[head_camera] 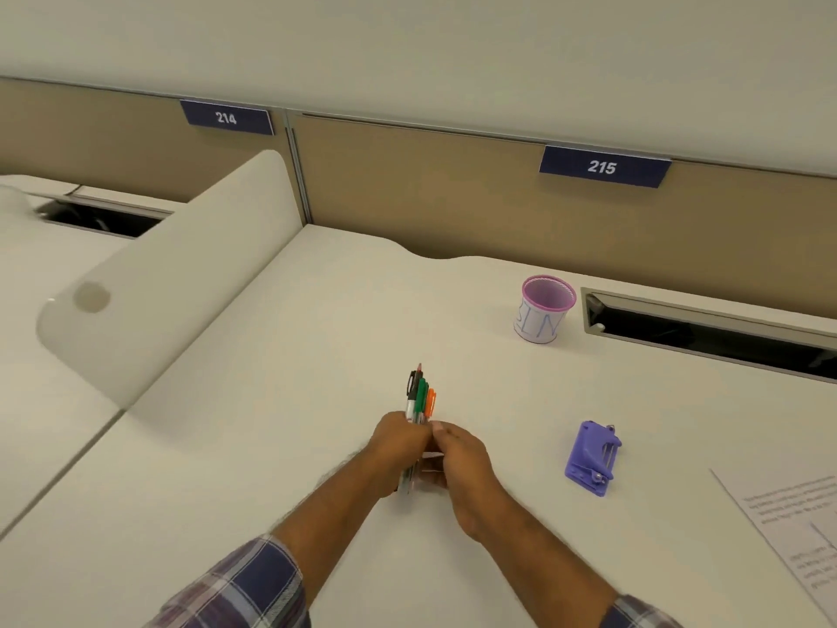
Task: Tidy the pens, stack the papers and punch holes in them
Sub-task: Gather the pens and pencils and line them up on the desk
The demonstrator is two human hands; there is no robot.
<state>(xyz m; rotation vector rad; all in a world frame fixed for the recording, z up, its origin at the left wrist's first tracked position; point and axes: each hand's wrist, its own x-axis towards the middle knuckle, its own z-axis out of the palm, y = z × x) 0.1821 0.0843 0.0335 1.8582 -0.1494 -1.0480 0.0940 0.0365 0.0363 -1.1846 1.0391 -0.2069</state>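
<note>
I grip the pens (419, 401) in my left hand (398, 444), my right hand (459, 460) pinching them too, at frame centre; cup (543, 310) upper right, punch (591, 457) and paper (788, 528) right.

Plaid sleeves (244, 586) — navy, purple and white checks — rolled up both forearms.

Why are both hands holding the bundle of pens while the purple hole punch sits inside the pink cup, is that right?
Not quite. The head view shows the hole punch lying on the desk, apart from the pink cup. Both the left hand and right hand do hold the pens.
</note>
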